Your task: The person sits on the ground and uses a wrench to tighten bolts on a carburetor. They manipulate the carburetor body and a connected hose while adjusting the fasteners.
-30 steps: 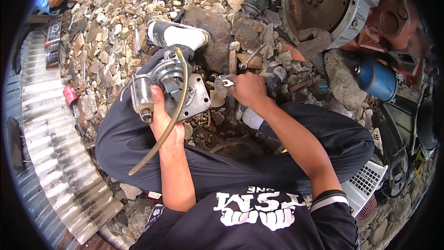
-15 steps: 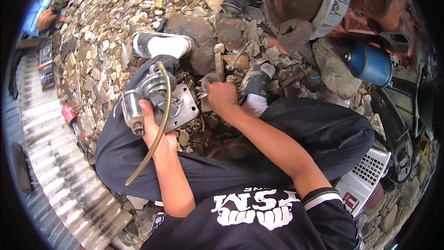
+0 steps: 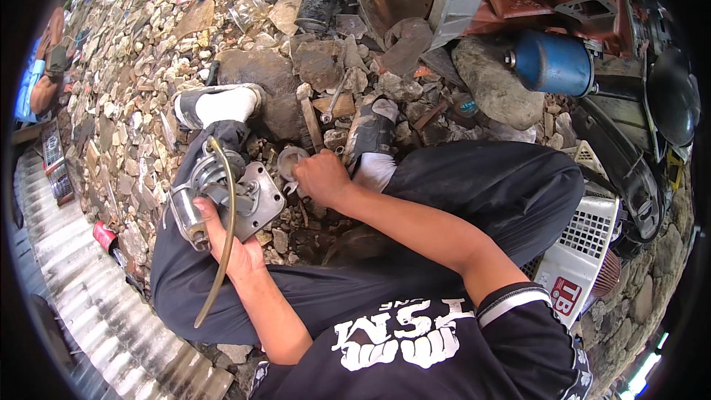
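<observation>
While the left hand [image 3: 243,253] closes firmly around the silver metal assembly with a square flange [image 3: 219,191], the right hand [image 3: 324,178] is curled beside it, contents undeterminable; a steady grip should keep the curved olive rubber hose [image 3: 232,207] clear.

Outdoor repair yard: stony ground [image 3: 141,104], round metal housing [image 3: 458,0], corrugated sheeting [image 3: 104,292].

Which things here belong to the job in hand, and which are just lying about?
Likely in the job:
- metal part with a hose, held in the left hand
- greyish round thing at the right hand, too unclear to name
- possibly the loose wrench

Apparently lying about:
- blue canister
- white crate
- wavy roofing sheet
</observation>
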A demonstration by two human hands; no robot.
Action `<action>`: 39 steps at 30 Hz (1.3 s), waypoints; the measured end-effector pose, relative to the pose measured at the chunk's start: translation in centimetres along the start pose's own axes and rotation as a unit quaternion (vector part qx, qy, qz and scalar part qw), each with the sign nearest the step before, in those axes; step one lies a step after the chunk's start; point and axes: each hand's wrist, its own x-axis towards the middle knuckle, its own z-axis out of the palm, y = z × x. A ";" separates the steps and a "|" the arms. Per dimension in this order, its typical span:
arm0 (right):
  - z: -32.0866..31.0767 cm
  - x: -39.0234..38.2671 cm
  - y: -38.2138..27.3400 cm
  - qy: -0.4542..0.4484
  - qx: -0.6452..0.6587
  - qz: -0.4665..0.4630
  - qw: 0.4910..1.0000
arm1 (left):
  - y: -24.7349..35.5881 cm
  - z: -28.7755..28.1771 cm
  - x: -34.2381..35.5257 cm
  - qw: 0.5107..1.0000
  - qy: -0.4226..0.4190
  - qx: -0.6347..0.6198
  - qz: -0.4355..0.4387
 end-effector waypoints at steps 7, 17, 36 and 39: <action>-3.3 1.2 3.0 -0.019 0.012 -0.004 1.000 | 0.1 0.2 -0.2 1.000 -0.002 0.005 -0.001; -9.7 2.5 5.2 -0.092 0.234 0.039 0.967 | 0.0 0.5 -0.3 0.999 0.027 -0.005 -0.018; -5.4 7.7 -1.3 -0.100 0.127 -0.013 0.987 | 1.1 0.1 0.6 0.999 0.025 -0.023 0.008; -5.7 6.9 -0.7 -0.118 0.094 -0.022 0.988 | 0.6 -0.8 0.9 0.999 0.019 -0.038 0.002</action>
